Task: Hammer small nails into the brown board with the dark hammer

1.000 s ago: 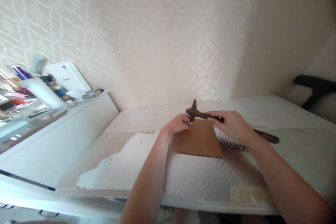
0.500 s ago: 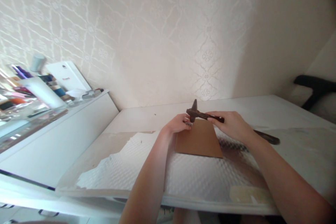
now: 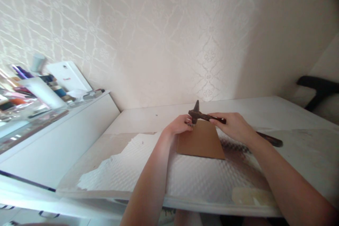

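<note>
A brown cardboard piece lies flat on white textured wrap over the white table. My left hand rests at the cardboard's far left corner, fingers pinched together on something small I cannot make out. My right hand grips the dark handle of a rusty hammer close to its head. The hammer head hovers just above the cardboard's far edge, right beside my left fingertips. The handle's end sticks out behind my right wrist.
A white shelf unit at the left carries several bottles, tubes and a white tablet-like board. Patterned wallpaper rises behind the table. A dark chair arm shows at the far right. A pale scrap lies by the table's near edge.
</note>
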Demonstrator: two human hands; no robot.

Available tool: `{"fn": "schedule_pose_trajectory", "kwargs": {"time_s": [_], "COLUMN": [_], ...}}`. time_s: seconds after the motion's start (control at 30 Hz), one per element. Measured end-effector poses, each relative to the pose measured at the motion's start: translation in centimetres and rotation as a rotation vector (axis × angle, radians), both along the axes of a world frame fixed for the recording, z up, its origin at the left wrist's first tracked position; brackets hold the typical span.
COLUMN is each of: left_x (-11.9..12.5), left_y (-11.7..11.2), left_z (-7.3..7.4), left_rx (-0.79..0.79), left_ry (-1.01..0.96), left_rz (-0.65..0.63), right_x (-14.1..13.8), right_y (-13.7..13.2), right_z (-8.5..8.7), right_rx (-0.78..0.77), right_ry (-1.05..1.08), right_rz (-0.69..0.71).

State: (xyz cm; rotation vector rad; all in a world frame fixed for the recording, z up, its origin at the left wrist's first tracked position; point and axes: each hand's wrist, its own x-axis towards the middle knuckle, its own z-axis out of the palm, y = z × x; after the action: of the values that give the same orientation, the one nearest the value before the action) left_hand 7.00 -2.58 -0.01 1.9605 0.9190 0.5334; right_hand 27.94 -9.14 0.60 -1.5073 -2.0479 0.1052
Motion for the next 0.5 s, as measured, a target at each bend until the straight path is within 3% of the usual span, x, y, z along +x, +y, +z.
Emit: {"fn": "schedule_pose_trajectory", "kwargs": {"time_s": [0.5], "left_x": [-0.12], "left_y": [0.38], "left_z": [-0.67], "left_rx": [-0.039], "left_ry": [-0.016], "left_rz": [0.040], "right_x": [0.14], "right_y": [0.56], "right_z": [-0.29], "right_rx": [-0.099], "right_ry": [0.073], "right_rz": [-0.062]}}
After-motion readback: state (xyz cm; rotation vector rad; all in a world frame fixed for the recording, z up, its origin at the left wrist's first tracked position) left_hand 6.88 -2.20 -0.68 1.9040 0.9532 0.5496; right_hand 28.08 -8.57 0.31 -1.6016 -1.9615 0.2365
